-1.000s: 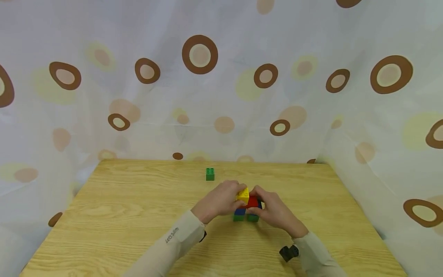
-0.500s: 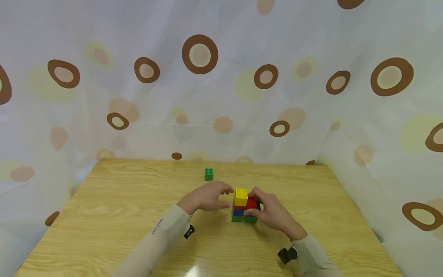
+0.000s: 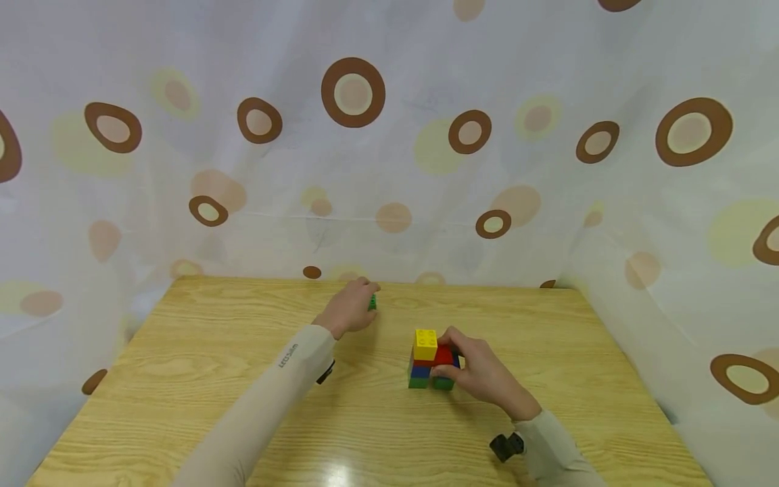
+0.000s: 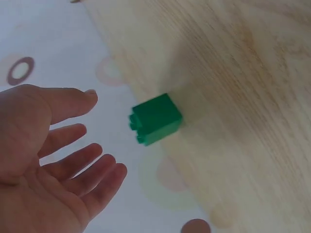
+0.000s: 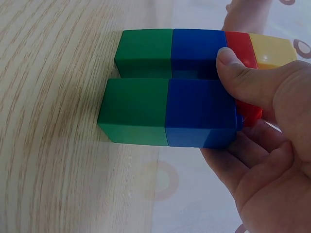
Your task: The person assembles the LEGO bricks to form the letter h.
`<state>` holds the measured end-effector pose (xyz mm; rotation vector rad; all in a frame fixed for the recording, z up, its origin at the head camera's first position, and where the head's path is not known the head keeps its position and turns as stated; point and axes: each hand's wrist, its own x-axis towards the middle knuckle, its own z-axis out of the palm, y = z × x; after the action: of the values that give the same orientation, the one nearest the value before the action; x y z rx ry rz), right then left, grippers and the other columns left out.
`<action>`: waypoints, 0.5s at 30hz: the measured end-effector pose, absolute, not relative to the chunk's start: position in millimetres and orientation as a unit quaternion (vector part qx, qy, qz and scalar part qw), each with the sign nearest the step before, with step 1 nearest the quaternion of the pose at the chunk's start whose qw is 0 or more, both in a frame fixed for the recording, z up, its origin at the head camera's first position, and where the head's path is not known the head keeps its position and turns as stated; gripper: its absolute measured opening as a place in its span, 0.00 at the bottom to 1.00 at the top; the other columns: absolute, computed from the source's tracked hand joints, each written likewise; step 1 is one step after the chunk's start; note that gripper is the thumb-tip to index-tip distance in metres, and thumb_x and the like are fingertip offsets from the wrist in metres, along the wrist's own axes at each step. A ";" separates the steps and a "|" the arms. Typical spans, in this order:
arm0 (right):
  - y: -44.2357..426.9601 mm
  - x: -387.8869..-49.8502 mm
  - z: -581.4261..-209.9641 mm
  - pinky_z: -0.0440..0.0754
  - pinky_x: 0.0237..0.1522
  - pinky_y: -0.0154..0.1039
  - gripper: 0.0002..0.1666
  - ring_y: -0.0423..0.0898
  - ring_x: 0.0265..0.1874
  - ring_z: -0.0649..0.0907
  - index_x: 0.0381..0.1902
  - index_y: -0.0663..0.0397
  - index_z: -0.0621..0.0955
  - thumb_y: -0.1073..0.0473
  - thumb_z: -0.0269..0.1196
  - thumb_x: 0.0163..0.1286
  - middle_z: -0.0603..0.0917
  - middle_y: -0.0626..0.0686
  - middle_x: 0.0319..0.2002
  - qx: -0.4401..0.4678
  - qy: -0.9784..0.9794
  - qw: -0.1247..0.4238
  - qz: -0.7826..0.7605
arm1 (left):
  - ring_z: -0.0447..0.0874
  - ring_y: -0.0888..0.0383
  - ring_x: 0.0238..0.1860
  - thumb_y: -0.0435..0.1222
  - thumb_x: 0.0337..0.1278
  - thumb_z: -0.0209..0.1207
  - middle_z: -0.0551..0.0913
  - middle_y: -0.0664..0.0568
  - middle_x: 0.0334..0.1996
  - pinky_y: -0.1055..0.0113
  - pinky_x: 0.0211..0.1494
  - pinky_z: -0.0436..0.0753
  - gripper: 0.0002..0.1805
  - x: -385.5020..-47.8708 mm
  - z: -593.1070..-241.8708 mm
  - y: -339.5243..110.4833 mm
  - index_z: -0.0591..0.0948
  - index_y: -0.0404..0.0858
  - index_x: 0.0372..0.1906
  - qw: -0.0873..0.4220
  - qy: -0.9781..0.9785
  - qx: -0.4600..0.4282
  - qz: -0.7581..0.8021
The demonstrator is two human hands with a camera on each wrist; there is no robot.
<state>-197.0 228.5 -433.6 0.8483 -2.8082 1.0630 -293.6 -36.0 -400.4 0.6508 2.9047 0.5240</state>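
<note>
In the head view a structure of toy building bricks stands on the table. My right hand (image 3: 483, 368) grips its upper right part between thumb and fingers. Two columns, each with a green brick (image 5: 136, 109) below a blue brick (image 5: 201, 111), stand side by side. A red brick (image 3: 443, 356) lies across the top, and a yellow brick (image 3: 425, 343) sits over the left column. Farther back, my left hand (image 3: 349, 308) reaches over a loose green brick (image 4: 156, 119). Its fingers are spread and relaxed, apart from that brick in the left wrist view.
The light wooden table (image 3: 255, 325) ends at a hanging patterned sheet (image 3: 395, 149) behind and at the sides. The loose green brick is near the table's back edge. A small black device (image 3: 507, 446) is at the right wrist.
My left hand has let go of the yellow brick, which stays on the structure, and has moved back and left to the loose green brick. The right hand keeps its grip.
</note>
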 end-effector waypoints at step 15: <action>228.5 -197.5 -433.4 0.86 0.51 0.46 0.20 0.44 0.45 0.88 0.50 0.48 0.74 0.59 0.71 0.66 0.86 0.48 0.46 0.267 -0.896 0.002 0.354 | 0.72 0.44 0.69 0.33 0.72 0.57 0.72 0.41 0.70 0.50 0.67 0.77 0.26 -318.0 -429.3 -26.9 0.71 0.36 0.72 0.083 0.971 0.174 0.143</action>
<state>-197.5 228.5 -433.4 0.8388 -2.8127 1.1115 -318.0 -26.9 -429.3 0.5210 2.8991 0.4257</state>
